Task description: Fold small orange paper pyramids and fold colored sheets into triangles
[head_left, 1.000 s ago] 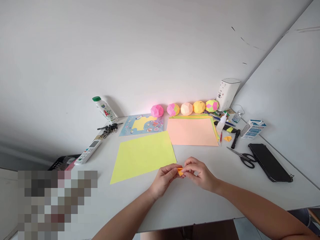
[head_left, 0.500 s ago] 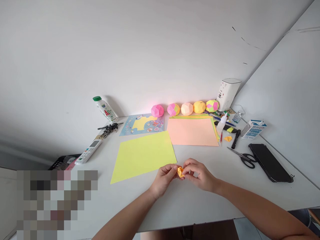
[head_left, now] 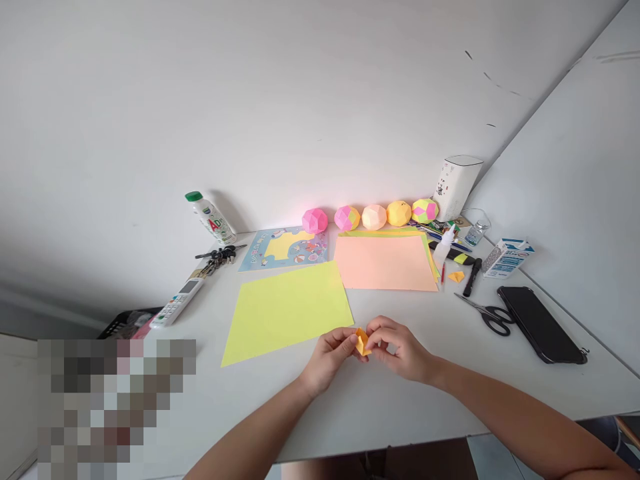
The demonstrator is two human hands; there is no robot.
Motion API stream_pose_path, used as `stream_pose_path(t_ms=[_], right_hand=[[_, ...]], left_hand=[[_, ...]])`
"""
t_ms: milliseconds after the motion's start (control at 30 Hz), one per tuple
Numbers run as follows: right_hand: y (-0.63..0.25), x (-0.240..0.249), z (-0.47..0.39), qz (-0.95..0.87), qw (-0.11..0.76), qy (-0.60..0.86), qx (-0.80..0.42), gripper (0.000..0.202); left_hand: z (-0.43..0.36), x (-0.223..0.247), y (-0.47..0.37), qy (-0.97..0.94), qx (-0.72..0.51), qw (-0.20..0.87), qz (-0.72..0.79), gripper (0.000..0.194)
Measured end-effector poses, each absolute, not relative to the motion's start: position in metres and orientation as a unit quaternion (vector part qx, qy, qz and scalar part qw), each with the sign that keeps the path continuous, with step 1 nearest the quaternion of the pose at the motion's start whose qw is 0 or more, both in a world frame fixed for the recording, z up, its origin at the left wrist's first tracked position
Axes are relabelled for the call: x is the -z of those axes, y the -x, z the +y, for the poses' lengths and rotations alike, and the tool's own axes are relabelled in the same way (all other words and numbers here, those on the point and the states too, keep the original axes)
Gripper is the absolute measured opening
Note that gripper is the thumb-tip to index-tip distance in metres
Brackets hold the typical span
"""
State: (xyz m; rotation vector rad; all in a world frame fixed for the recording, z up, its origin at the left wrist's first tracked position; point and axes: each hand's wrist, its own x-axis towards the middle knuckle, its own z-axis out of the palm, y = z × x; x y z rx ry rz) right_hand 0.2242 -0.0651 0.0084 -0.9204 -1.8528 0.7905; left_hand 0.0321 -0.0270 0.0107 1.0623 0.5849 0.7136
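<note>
Between my two hands is a small folded piece of orange paper [head_left: 362, 342], held just above the white table near its front. My left hand [head_left: 331, 357] pinches its left side between thumb and fingers. The fingertips of my right hand [head_left: 397, 350] grip its right edge. Some of the paper is hidden behind the fingers. Just beyond my left hand lies a yellow-green sheet of paper [head_left: 290, 313]. Farther back is a peach sheet [head_left: 385, 263] on top of other coloured sheets.
Faceted paper balls, among them a pink one [head_left: 315, 221], line the wall. To the right lie scissors [head_left: 493, 317], a phone [head_left: 543, 325], a glue bottle [head_left: 443, 247], a small orange paper piece [head_left: 456, 277] and a carton [head_left: 507, 258]. A remote [head_left: 177, 303] and keys [head_left: 220, 257] lie left.
The folded orange paper looks more opened out between my fingers, with more of its inside showing. Both hands stay in nearly the same place.
</note>
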Motion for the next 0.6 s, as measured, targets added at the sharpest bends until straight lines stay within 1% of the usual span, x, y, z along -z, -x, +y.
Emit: stream_pose_path(t_ms=[133, 233, 433, 533, 600], right_hand=[[-0.2243, -0.0064, -0.0653, -0.759, 0.443, 0.368, -0.305, 0.013], [-0.2242, -0.0052, -0.0646, -0.762, 0.447, 0.363, -0.295, 0.014], [-0.2249, -0.0043, -0.0638, -0.752, 0.449, 0.374, -0.305, 0.003], [-0.2249, -0.004, -0.064, -0.758, 0.45, 0.378, -0.283, 0.011], [-0.2248, -0.0038, -0.0642, -0.764, 0.45, 0.382, -0.263, 0.014]], left_hand=[[-0.0268, -0.0101, -0.0326, -0.484, -0.327, 0.763, 0.276, 0.037], [-0.0264, -0.0093, -0.0322, -0.482, -0.32, 0.766, 0.279, 0.035], [-0.0254, -0.0082, -0.0326, -0.486, -0.328, 0.76, 0.279, 0.033], [-0.0254, -0.0078, -0.0327, -0.494, -0.336, 0.752, 0.278, 0.032], [-0.0257, -0.0078, -0.0323, -0.5, -0.341, 0.745, 0.279, 0.032]])
